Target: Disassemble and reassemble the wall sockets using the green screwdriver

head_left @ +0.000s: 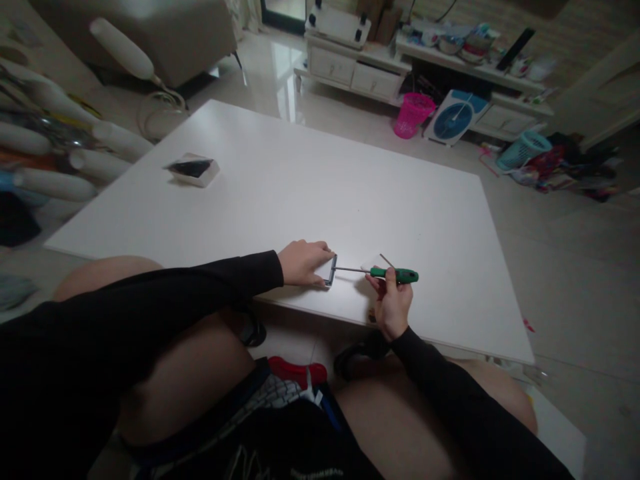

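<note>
My left hand [304,261] is closed on a small flat white piece with a grey edge [330,272], holding it at the near side of the table; its kind is unclear. In my right hand [393,303] is a screwdriver [400,275] with a green handle, gripped between thumb and fingers. Its thin metal shaft points left, and the tip meets the grey edge of the piece. Just behind the handle lies a small white object with a thin dark strip [386,260], partly hidden by the screwdriver and hand.
A small open white box [196,171] with something dark in it stands at the table's left. The white tabletop [310,180] reaches forward from my knees. Beyond it are a pink basket [413,115], a blue-and-white fan [454,119] and a low white cabinet [345,70].
</note>
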Available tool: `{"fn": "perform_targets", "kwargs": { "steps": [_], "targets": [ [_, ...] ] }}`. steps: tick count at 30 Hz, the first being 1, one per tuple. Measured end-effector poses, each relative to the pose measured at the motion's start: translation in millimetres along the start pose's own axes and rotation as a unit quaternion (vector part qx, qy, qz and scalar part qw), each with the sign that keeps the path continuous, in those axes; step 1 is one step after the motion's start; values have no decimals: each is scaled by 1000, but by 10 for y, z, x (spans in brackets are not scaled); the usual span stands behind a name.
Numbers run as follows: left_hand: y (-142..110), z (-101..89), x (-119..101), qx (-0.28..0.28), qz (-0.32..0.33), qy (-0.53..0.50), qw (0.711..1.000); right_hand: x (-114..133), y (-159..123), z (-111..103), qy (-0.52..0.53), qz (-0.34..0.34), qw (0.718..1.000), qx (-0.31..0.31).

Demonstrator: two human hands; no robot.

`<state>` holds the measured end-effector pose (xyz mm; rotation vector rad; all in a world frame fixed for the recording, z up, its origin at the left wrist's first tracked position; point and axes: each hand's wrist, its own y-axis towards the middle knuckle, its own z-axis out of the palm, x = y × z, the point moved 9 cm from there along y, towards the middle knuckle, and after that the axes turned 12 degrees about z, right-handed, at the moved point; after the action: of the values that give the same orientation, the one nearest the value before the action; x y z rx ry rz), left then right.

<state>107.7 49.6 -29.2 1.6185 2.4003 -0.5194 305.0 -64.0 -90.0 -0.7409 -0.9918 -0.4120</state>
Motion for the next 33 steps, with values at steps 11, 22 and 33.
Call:
{"fn": "perform_targets", "kwargs": {
  "steps": [11,22,33],
  "targets": [
    [-11,-11,-28,12,7,25,1000,192,26,121,-66,-66,995,23],
    [-20,-6,-49,18,27,54,998,264,-137,186,-67,-82,993,47],
    [-29,4,-87,23,35,75,996,390,-289,324,-96,-110,987,61]
  ]
}}
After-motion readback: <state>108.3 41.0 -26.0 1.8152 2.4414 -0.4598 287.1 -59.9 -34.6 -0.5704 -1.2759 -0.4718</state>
